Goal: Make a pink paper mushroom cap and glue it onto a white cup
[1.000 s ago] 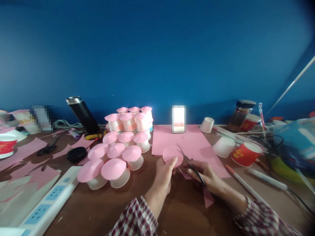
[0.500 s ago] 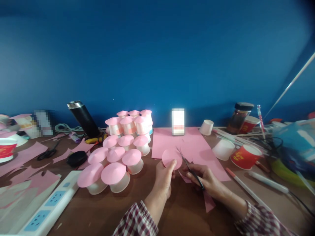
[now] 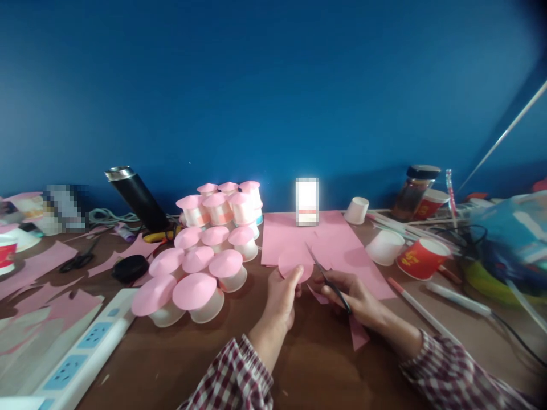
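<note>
My left hand (image 3: 282, 293) pinches a round pink paper disc (image 3: 294, 261), thumb on top near its lower edge. Closed around the handles of a pair of scissors (image 3: 335, 287) is my right hand (image 3: 352, 296). The blades point up and away, just right of the disc, and look slightly apart. Beneath and beyond both hands lies a large pink sheet of paper (image 3: 342, 245). A narrow pink offcut (image 3: 358, 333) rests under my right hand. To the left stand several upturned paper cups topped with pink paper cones (image 3: 194, 290).
A power strip (image 3: 92, 341), black scissors (image 3: 79, 261), a round black lid (image 3: 130, 267) and pink scraps (image 3: 43, 267) lie left. A black flask (image 3: 139, 199) leans behind. At right are white cups (image 3: 386, 247), a red cup (image 3: 423, 259), a glue gun (image 3: 459, 299) and a jar (image 3: 414, 193).
The whole view has shifted slightly, so things appear a little higher and farther left. The scissors have moved barely relative to the disc, and both hands keep their holds.
</note>
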The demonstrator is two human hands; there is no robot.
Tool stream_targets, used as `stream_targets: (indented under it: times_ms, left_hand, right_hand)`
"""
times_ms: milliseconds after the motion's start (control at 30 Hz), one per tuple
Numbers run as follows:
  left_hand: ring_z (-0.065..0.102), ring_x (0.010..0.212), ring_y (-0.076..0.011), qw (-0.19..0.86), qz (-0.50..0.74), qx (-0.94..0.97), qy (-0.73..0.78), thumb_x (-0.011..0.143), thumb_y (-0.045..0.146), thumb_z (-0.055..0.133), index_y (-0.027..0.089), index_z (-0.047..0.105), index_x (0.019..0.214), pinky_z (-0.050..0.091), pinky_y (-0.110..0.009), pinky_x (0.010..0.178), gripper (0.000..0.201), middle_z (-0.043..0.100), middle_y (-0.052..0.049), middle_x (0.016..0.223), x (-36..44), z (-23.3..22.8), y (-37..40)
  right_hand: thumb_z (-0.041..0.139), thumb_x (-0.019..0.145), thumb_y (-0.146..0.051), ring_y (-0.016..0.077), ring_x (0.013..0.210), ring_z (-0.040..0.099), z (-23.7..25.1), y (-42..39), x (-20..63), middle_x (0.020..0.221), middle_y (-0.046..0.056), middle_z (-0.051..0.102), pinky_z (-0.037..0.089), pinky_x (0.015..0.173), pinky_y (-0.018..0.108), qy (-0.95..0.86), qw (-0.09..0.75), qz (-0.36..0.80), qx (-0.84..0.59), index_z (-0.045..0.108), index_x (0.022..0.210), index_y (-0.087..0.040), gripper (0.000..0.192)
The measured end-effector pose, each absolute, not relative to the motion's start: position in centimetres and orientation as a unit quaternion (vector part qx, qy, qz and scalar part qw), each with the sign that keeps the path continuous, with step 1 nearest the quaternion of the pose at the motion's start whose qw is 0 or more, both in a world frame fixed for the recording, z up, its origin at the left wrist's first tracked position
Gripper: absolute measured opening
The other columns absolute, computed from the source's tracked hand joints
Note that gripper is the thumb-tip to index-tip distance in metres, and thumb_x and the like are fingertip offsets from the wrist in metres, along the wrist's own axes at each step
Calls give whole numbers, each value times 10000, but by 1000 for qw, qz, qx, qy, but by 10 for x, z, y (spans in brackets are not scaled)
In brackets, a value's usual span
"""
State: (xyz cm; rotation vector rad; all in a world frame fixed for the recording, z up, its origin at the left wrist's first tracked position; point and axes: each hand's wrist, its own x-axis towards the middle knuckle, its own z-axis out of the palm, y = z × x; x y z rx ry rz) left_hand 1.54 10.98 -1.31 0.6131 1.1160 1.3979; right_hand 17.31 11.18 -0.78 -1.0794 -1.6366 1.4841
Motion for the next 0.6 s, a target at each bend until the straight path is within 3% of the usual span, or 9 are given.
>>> stream_targets:
  times_ms: [367,600]
  left_hand:
    - [366,441,-40,593,591,283,469,626,296,720,127,555,691,272,-182,421,245,483,51,529,14,-14,109]
    - [421,485,-48,588,586,278,483,635,315,717,127,605,768,295,-182,442,257,565,21,618,14,-8,108]
  right_hand:
    - [607,791,-472,93,531,502,-3,113,176,677,16,570,406,461,199,-637,340,575,-386,611,1058,-104,454]
    - [635,765,-464,97,549,497,3,111,175,715,30,584,410,455,197,-630,335,575,-401,651,1030,-105,447]
